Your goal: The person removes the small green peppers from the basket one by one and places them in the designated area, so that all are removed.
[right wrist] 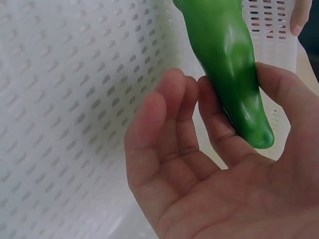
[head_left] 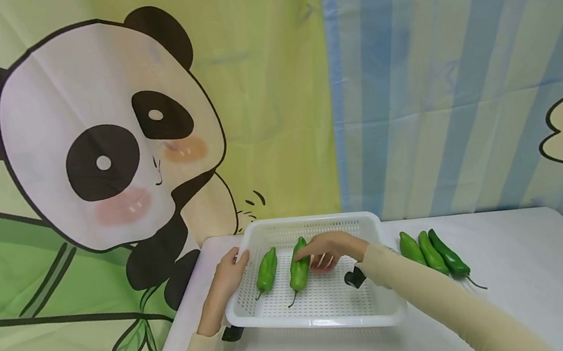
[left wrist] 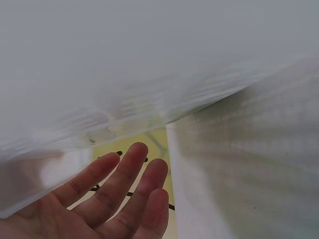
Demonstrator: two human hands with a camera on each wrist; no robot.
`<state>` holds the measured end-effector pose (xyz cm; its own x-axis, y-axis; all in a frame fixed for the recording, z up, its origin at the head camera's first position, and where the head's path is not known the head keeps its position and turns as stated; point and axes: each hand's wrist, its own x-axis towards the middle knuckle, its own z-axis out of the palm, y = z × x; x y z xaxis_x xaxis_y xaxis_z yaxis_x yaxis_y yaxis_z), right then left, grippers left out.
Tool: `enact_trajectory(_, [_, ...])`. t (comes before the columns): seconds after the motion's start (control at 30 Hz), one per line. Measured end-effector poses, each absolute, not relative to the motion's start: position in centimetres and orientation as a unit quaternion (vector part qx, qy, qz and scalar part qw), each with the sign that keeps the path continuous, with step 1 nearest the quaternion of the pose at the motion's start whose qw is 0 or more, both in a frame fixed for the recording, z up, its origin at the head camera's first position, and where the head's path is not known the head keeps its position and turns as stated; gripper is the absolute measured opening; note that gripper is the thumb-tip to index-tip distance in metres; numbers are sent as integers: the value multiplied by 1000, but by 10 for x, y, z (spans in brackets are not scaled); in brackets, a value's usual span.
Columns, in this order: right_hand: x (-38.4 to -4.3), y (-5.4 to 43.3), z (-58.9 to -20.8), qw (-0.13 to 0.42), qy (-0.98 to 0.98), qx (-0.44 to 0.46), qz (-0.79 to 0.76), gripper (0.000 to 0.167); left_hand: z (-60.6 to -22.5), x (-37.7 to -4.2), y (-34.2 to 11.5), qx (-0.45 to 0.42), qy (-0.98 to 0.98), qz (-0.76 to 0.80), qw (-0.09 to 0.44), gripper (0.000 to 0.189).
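A white perforated plastic basket [head_left: 324, 322] stands on the table. My left hand [head_left: 230, 273] rests at its left rim. In the left wrist view the fingers of that left hand [left wrist: 112, 199] are extended and loosely spread beside the basket wall [left wrist: 139, 122]. Inside the basket, my right hand [head_left: 329, 249] pinches a green pepper [head_left: 299, 272] between thumb and index finger near its blunt tip. The right wrist view shows this pepper [right wrist: 232, 59] with the other fingers off it. Another green pepper [head_left: 267, 271] lies to its left on the basket floor.
Several green peppers lie side by side on the white table [head_left: 526, 263] right of the basket, the rightmost a darker pepper [head_left: 448, 253] with a long stem. Behind the table hangs a curtain [head_left: 274, 112] with a printed panda.
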<state>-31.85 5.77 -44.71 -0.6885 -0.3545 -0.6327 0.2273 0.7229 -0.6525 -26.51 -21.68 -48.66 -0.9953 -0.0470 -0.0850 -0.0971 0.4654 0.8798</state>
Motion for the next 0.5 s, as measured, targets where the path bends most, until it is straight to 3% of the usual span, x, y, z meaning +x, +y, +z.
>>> enact_trajectory(0.5, [-320, 90, -429, 430, 819, -54, -375, 40, -486, -265, -217, -41, 855, 516, 27, 43])
